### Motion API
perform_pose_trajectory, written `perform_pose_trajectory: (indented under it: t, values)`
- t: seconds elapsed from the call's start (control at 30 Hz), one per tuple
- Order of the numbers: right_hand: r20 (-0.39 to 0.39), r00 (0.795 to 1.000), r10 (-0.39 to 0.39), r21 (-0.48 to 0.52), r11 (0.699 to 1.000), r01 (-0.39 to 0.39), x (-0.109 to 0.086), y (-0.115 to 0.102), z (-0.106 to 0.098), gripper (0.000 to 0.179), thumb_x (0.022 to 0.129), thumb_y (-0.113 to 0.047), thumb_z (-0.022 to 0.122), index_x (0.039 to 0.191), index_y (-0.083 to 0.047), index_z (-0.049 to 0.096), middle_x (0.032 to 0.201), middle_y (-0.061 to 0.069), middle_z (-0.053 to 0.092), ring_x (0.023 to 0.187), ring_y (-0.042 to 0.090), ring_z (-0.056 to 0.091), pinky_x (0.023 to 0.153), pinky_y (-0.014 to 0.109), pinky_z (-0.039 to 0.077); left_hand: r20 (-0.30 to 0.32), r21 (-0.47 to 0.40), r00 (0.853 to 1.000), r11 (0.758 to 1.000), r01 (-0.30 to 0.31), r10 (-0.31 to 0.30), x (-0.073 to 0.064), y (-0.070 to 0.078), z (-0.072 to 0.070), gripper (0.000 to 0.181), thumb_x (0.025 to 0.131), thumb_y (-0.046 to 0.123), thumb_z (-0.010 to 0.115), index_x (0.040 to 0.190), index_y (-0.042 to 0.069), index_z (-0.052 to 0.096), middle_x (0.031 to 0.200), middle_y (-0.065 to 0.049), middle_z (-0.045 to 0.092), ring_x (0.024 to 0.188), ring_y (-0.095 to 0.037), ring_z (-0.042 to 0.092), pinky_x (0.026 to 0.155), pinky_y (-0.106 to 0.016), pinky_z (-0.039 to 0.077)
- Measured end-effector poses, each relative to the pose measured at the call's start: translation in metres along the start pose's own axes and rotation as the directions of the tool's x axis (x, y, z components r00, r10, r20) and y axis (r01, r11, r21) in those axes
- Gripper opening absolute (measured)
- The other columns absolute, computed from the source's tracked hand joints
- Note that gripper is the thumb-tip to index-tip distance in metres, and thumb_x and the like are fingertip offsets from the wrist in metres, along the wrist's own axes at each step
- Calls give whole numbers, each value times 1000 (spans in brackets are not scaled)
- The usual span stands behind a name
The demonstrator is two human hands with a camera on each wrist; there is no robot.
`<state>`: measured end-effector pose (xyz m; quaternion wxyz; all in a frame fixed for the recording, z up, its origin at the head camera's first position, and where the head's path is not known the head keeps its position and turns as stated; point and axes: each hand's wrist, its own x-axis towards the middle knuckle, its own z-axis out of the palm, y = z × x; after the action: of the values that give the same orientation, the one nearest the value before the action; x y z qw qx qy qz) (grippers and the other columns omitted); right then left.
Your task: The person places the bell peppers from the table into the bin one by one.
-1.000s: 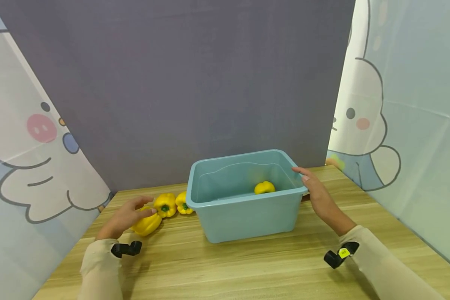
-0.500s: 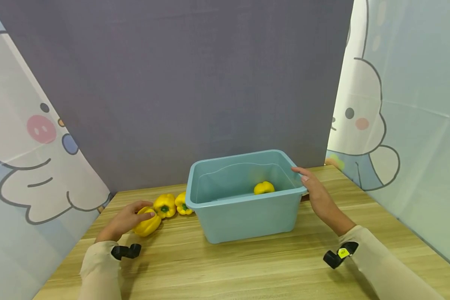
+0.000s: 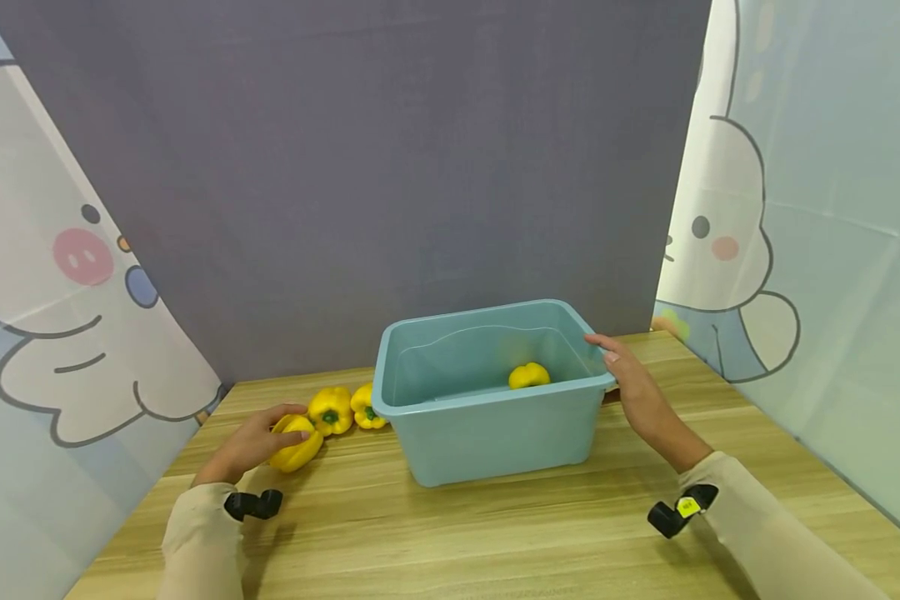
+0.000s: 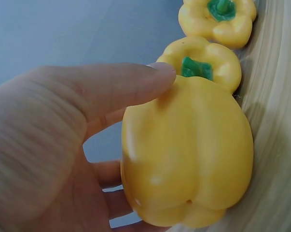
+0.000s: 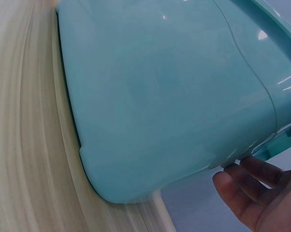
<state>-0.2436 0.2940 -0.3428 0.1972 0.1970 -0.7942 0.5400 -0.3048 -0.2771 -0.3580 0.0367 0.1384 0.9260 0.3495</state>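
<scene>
yellow pepper (image 3: 297,451) is at the left of the wood-grain table (image 3: 435,542); left hand (image 3: 249,442) grasps it, thumb on one side, fingers round the other. second pepper (image 3: 329,407) sits just beside it, then a third pepper (image 3: 365,407), partly hidden by the teal bin (image 3: 502,442), both stems toward the person. fourth pepper (image 3: 528,376) lies inside the bin, toward the right. right hand (image 3: 642,404) grips the bin's right end at the rim
</scene>
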Motion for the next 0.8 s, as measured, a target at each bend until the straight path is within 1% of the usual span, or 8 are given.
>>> perform_pose_trajectory:
  t: [0.13,0.23,0.3,0.37,0.5,0.57,0.8]
  values:
    - [3,1000,-1,8,1000,1,0,0,1,51,111,-31,24,151,-2,35,153,23,31,98,18,55,65,36,55,15,-3,1000,1000,21,-21,-2,-2,-1,66,97,39,67,149,4,44,156,-29,29,141,-56,21,104,-72,28]
    - [-1,1000,-6,10,1000,6,0,1,1,51,111,-31,24,151,-1,35,154,23,31,101,24,54,65,36,56,22,10,999,999,38,-38,-2,-3,-1,71,97,43,65,152,5,40,157,-31,25,140,-57,21,103,-73,28]
    - [-4,1000,-8,8,1000,9,0,1,1,51,111,-31,23,151,-1,35,154,22,31,103,27,53,65,36,56,18,19,999,999,39,-40,-2,-3,-1,74,96,44,66,153,5,38,157,-32,25,139,-57,22,103,-73,29]
    - [-7,1000,-10,2,1000,10,-1,2,0,51,111,-31,23,151,-2,36,154,22,31,102,25,54,65,36,56,22,20,999,999,38,-38,-2,-3,0,76,95,44,67,153,5,37,157,-32,25,140,-57,22,103,-73,28]
    - [-5,1000,-15,8,1000,15,-2,3,0,51,111,-30,23,151,-2,35,151,24,33,96,14,56,65,35,55,38,11,999,999,38,-39,-3,-3,1,80,93,39,72,154,4,34,158,-32,22,141,-57,19,103,-74,25]
    - [-4,1000,-15,14,1000,15,-2,3,0,51,111,-30,23,152,-2,35,150,25,34,94,11,56,65,35,55,44,10,998,999,44,-45,-3,-2,1,82,92,38,73,155,3,33,158,-32,20,141,-58,18,103,-75,24]
    - [0,1000,-9,2,1000,9,-2,5,-1,52,111,-34,23,151,-3,35,149,24,35,96,14,56,66,36,56,45,8,995,996,90,-91,-3,0,3,85,92,42,72,156,6,29,158,-33,17,140,-59,18,103,-75,24]
